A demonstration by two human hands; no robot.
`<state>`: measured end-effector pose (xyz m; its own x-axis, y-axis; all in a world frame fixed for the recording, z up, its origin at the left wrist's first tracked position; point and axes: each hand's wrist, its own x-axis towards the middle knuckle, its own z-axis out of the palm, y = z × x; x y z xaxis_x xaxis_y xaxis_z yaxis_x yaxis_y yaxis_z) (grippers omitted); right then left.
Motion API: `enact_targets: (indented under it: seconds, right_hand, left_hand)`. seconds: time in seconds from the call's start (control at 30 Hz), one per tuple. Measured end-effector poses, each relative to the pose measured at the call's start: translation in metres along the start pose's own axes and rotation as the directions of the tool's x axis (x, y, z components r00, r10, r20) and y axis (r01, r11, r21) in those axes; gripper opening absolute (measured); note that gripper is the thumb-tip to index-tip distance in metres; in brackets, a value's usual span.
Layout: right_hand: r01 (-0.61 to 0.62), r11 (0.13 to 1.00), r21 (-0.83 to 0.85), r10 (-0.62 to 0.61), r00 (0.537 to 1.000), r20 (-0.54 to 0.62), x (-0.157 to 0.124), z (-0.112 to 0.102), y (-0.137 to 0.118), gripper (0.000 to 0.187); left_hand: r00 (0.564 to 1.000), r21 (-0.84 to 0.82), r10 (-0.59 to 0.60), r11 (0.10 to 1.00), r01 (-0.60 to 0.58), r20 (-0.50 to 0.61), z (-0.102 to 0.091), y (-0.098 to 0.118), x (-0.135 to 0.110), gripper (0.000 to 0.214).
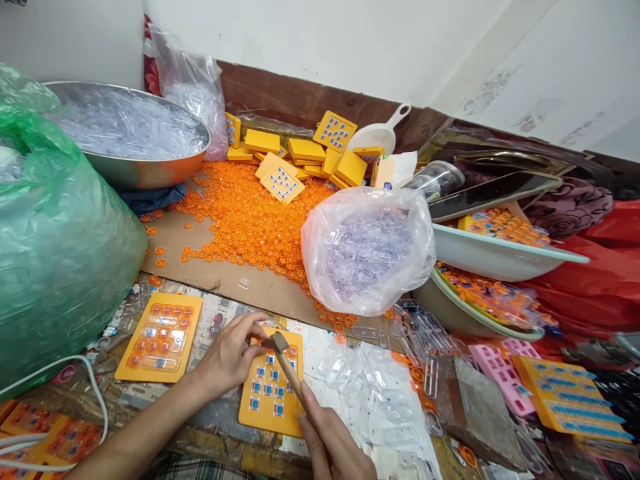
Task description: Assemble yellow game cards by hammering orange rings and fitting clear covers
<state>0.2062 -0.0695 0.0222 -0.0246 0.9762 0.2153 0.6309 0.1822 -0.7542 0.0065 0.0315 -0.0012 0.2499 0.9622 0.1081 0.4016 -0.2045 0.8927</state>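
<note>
Yellow panel [267, 400] lay on desk [210, 427]. Right hand [337, 440] gripped hammer [289, 365] over panel's top; left hand [227, 357] curled there (couldn't tell if holding anything). Printed sheet [214, 328] showed 1 QR code [225, 303], lettering unreadable.

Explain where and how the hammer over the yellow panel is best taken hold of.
The hammer is probably best gripped by its slim brown handle, coming from the near right, as the right hand does: the handle runs back that way, while the head, at the far end, sits close to the left hand.

Plastic bag [320, 263] obstr., fwd R.
</note>
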Motion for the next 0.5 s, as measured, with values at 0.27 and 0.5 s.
enact_targets:
  seconds: [0.27, 0.5]
  right_hand:
    - [-0.028, 0.999, -0.018, 0.027, 0.998, -0.062, -0.006, 0.009, 0.007, 0.037]
    - [-0.242, 0.966, 0.088, 0.256, 0.939, -0.23, -0.012, 0.012, 0.022, 0.046]
  left_hand:
    - [1.0, 0.008, -0.009, 1.0, 0.009, 0.005, 0.003, -0.004, -0.003, 0.039]
    - [0.996, 0.23, 0.051, 0.973, -0.032, -0.077, -0.026, 0.001, 0.032, 0.032]
